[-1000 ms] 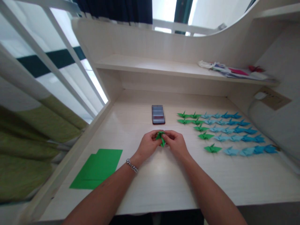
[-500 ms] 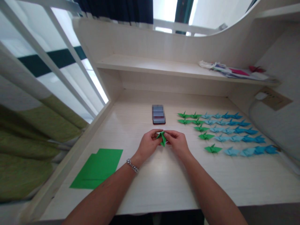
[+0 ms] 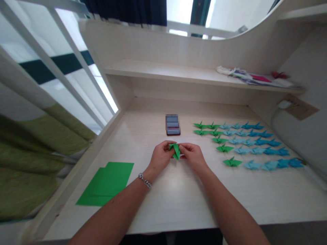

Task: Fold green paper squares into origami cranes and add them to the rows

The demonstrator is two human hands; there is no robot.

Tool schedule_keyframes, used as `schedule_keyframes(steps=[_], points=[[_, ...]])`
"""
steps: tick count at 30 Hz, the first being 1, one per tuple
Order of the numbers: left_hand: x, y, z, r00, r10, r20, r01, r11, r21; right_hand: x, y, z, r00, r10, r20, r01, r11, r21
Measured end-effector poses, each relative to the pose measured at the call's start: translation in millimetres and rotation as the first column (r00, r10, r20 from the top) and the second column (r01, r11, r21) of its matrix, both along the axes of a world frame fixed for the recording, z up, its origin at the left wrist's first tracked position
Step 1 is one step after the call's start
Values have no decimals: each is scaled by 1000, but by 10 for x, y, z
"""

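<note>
I have the folded green paper (image 3: 176, 152) between the left hand (image 3: 161, 155) and the right hand (image 3: 192, 156), both pinched onto it, just this side of the phone (image 3: 173, 125).

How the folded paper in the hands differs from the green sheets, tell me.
The folded paper has a pointed shape; the green sheets lie flat. The folded paper is held by the left hand and right hand; the green sheets rest on the desk. The folded paper looks smaller than the green sheets. Both are green.
</note>
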State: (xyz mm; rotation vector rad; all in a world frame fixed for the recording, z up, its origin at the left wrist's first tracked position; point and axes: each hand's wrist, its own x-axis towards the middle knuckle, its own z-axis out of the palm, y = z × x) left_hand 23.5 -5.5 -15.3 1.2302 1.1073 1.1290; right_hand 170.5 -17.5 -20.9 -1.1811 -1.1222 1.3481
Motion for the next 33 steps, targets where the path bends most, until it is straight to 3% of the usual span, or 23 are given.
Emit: schedule_keyframes(steps=[12,21,33], points=[[-17,-5,27,995,38,-87,-27,993,117,4,-1,19,1000,-14,-4,14,1000,-22],[-21,22,-51,999,21,-43,-18,997,78,5,-15,30,1000,15,13,-15,1000,-2],[-35,42,-103,997,-69,-19,70,993,97,-2,-46,80,983,16,184,-44,988,148]])
